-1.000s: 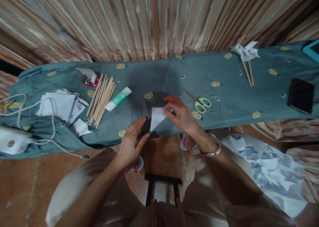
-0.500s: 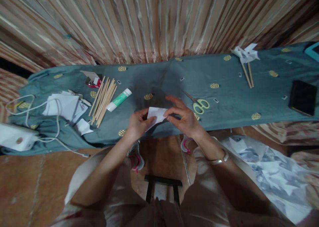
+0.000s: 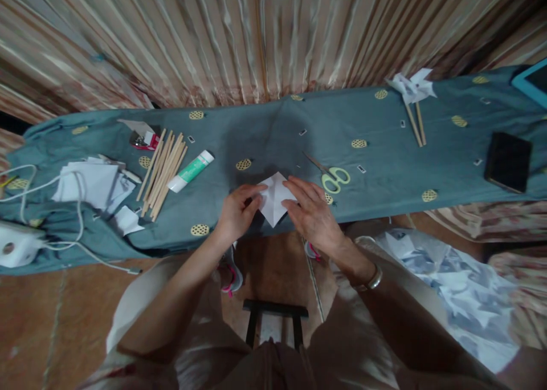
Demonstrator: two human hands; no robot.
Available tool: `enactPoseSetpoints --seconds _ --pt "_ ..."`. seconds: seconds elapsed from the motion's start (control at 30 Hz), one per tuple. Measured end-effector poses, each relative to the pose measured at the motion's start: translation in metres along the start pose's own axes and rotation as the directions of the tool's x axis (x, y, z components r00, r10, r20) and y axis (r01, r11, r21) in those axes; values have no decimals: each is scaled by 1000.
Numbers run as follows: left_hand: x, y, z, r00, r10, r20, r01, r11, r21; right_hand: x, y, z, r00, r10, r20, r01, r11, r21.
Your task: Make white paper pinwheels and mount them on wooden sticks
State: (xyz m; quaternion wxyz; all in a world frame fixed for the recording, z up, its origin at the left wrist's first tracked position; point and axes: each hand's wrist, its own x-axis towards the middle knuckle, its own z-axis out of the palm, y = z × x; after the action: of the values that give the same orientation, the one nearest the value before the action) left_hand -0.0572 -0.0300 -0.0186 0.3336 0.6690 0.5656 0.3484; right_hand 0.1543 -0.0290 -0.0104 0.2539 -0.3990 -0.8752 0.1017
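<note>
A square white sheet of paper (image 3: pixel 274 204) with a crease down its middle is turned corner-on at the near edge of the cloth-covered table. My left hand (image 3: pixel 238 208) pinches its left corner between thumb and fingers. On the opposite side, my right hand (image 3: pixel 313 212) grips the right corner, its fingers lying over the upper edge. Just beyond that hand, scissors (image 3: pixel 331 176) with pale green handles rest on the cloth. Left of the paper lies a green and white glue stick (image 3: pixel 191 171), beside a bundle of thin wooden sticks (image 3: pixel 164 173).
White paper squares (image 3: pixel 88 182) are stacked at left, near a white power strip (image 3: pixel 19 244) and cable. A small red box (image 3: pixel 145 141) stands behind the sticks. Paper pinwheels (image 3: pixel 413 88) and a black case (image 3: pixel 508 162) lie right. A clear bag of papers (image 3: pixel 461 299) sits below.
The folded-looking paper has been opened out flat into a creased square. My right hand has come down onto its right side, and the view has shifted slightly.
</note>
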Motion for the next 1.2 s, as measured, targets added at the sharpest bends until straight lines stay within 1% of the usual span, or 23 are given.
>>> enactPoseSetpoints --seconds 0.07,0.13,0.2,0.27,0.3,0.37,0.43,0.6,0.7,0.83,0.97,1.07,1.13,1.2 --pt "-6 2 -4 997 74 12 -75 990 120 -5 4 0 1000 7 -2 -7 1000 26" --pt "-12 4 -7 979 205 6 -200 946 256 -9 6 -1 1000 11 1 -11 999 43" --pt "-17 8 -9 945 321 69 -323 876 357 -12 7 -1 1000 24 3 -25 998 52" --pt "-20 10 -8 912 377 161 -410 813 413 -13 8 -2 999 50 5 -50 997 67" --pt "-21 10 -6 902 385 197 -432 793 430 -13 8 -2 998 65 8 -65 994 84" --pt "-22 10 -4 900 372 228 -436 781 447 -13 9 -2 995 100 20 -102 985 141" --pt "-20 10 -3 919 333 211 -394 809 436 -12 10 -3 990 138 21 -139 966 217" --pt "-14 6 -1 974 217 71 -229 915 333 -7 14 -1 968 250 -8 -230 904 360" --pt "-7 1 3 983 182 16 -177 931 319 -3 14 2 947 320 -40 -284 886 367" --pt "4 -5 6 989 147 3 -139 931 339 0 13 5 922 379 -85 -331 882 336" --pt "10 -8 7 993 120 -20 -107 940 324 2 14 9 894 427 -133 -384 885 263" --pt "9 -3 6 986 164 -37 -139 918 371 4 15 11 885 446 -132 -406 880 246" --pt "4 3 7 967 255 2 -229 863 450 5 16 12 882 452 -134 -414 878 240" --pt "-3 7 10 925 366 100 -367 793 487 6 16 12 881 452 -141 -416 881 226"
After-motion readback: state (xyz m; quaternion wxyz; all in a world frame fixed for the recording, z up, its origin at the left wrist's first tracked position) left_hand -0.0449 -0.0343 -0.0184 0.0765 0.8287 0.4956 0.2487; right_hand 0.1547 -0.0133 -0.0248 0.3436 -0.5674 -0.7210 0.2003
